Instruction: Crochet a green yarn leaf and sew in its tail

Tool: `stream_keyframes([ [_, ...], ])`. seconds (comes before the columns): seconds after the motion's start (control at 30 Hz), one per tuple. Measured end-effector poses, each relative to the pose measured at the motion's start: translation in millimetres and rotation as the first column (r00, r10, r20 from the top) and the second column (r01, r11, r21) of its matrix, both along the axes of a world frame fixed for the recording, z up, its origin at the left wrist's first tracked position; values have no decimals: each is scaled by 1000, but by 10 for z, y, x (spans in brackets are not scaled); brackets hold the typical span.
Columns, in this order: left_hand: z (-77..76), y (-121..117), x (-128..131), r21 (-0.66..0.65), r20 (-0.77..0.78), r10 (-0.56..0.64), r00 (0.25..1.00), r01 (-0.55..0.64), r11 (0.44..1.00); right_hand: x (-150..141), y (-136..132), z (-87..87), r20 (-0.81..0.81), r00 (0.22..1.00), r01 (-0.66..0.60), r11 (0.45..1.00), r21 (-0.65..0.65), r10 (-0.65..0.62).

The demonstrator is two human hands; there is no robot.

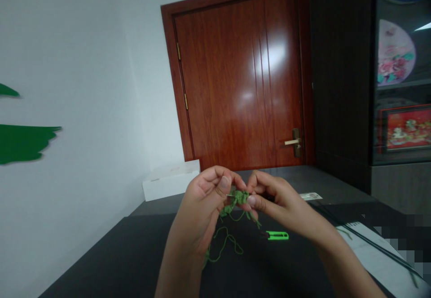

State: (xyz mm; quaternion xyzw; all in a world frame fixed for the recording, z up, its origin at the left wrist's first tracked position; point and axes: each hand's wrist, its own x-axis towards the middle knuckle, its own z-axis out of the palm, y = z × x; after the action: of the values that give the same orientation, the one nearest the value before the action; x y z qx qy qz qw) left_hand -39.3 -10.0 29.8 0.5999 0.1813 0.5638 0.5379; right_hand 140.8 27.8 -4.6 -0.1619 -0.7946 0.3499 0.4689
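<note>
A small piece of green yarn work [240, 196] is held up between my two hands, above the dark table. My left hand [210, 199] is closed around its left side, thumb bent over the fingers. A thin pale tool, perhaps a needle or hook, shows as a short line by the left thumb; most of it is hidden. With thumb and forefinger, my right hand [278, 197] pinches the right edge of the piece. Loose green yarn [232, 239] hangs below and loops across the tabletop. Bright green thread snips [278, 235] lie below my right hand.
At the back left stands a white box [171, 180] against the wall. To the right, dark green rods [367, 239] cross a white notepad [380, 257]. A small printed card [310, 196] lies behind my right wrist. Beyond the table [111, 253] is a closed wooden door [232, 82].
</note>
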Motion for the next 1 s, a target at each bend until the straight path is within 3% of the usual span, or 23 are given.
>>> stream_keyframes([
  [0.27, -23, 10, -19, 111, -22, 205, 978, -202, 973, -3, -10, -3, -18, 998, 56, 998, -28, -57],
  [0.37, -29, 13, 13, 112, 11, 223, 975, -223, 968, -24, -11, -3, -41, 998, 49, 998, -28, -50],
  [0.63, -33, 35, 13, 46, 4, 154, 988, -154, 987, -28, -7, -18, -57, 996, 71, 997, 25, -70],
  [0.8, -46, 64, -44, 3, -123, 4, 992, -4, 1000, -5, -42, 10, 12, 998, 62, 997, 42, -63],
  [1.0, -56, 96, -75, -39, -104, -168, 980, 165, 986, 29, -88, 61, 93, 989, 106, 992, 72, -112],
])
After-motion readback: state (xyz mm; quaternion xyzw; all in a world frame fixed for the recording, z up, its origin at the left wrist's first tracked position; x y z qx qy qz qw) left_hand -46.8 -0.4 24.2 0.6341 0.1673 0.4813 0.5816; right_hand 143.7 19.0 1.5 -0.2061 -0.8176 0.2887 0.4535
